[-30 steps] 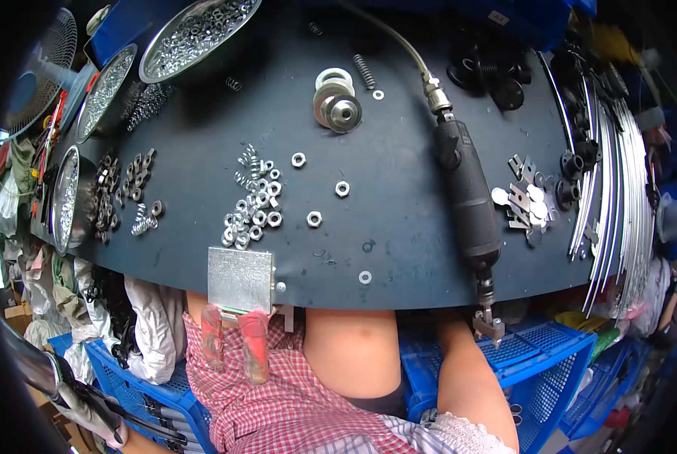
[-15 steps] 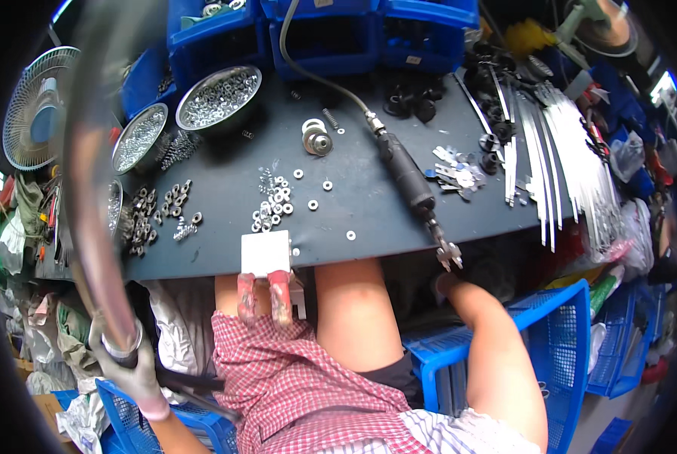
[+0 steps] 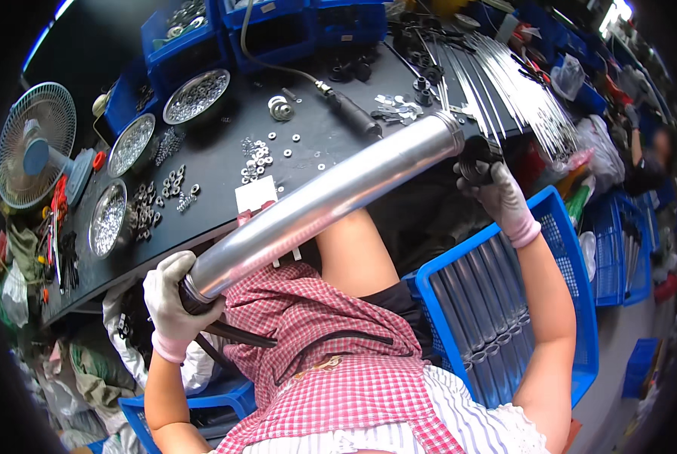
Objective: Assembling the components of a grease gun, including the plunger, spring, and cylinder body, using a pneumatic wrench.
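A long, shiny metal tube (image 3: 331,204) slants across my lap, its far end raised to the right. My gloved left hand (image 3: 173,303) is wrapped round the tube's lower left end, where a dark part shows. At the upper right end, my gloved right hand (image 3: 502,198) grips a black plastic fitting (image 3: 477,160). This fitting is close to the tube's rim; whether they touch I cannot tell. Below the tube, a white block (image 3: 256,194) stands at the table edge, with red-handled parts partly hidden behind the tube.
The dark table (image 3: 225,159) carries bowls of small metal parts (image 3: 196,96), loose rings (image 3: 256,157), a black power tool (image 3: 353,115) and flat metal strips (image 3: 520,91). To my right, a blue basket (image 3: 588,303) holds several metal tubes. A fan (image 3: 35,147) stands at left.
The tube has swung from upright at the left to slanting across my lap. My right hand has come up from under the table edge with the black fitting. The view has shifted.
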Demonstrator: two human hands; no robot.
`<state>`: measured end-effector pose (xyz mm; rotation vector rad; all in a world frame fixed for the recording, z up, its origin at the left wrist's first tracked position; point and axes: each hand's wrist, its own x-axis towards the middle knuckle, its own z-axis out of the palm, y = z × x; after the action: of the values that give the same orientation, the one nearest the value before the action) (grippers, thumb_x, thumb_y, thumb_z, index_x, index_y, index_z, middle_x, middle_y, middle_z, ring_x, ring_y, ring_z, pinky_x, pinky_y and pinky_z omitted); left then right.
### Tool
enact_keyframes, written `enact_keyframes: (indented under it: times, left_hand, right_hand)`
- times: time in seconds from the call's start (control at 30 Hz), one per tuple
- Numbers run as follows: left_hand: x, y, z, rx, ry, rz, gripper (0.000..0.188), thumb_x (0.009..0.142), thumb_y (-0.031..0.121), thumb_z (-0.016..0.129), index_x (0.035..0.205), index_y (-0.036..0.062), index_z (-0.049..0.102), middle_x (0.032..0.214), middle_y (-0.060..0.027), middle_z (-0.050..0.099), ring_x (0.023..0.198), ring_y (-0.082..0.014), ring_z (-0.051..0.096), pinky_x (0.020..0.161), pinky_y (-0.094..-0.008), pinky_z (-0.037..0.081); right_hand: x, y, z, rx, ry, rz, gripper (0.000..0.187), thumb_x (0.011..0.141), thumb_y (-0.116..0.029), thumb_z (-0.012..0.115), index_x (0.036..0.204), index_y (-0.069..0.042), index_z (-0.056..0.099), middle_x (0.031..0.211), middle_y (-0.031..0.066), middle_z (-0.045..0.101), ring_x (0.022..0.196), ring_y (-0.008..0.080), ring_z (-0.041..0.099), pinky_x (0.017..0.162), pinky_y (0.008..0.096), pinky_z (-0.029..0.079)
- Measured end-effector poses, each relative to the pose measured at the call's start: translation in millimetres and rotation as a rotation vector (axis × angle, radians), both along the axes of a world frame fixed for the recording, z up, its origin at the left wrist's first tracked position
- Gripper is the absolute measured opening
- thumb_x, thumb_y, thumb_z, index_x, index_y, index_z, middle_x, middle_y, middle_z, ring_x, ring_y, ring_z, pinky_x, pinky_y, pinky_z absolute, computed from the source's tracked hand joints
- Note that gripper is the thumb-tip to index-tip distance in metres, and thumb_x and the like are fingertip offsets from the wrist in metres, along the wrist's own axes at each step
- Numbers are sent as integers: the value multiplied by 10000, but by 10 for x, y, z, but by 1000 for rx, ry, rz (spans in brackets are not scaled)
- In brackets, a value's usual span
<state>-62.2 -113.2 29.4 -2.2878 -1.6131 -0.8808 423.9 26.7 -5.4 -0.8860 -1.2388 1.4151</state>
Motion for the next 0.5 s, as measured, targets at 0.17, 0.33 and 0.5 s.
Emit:
enact_keyframes:
  times: [0.17,0.33,0.5]
  left_hand:
    - [-81,35,29,-30,-13,-105,675,478,151,833,1095,69,570,1044,-120,632,922,-297,602,824,-391,443]
    - [-333,31,89,-128,-76,-150,654,456,143,822,1045,59,550,1028,-126,634,932,-298,604,845,-386,444]
    - [-546,84,70,-278,-218,-165,658,442,130,793,1047,35,553,1011,-137,622,927,-289,605,859,-375,466]
  right_hand:
    - [-162,10,82,4,-45,160,711,861,-620,579,1368,-142,437,1117,17,584,940,150,566,753,315,457]
    - [-216,-25,529,-2,-291,220,819,764,-410,754,1416,-110,359,1196,41,529,1023,160,532,844,311,466]
    - [-289,-27,727,184,-291,442,866,654,-17,789,1384,-135,337,1313,106,468,1220,217,473,1032,378,398]
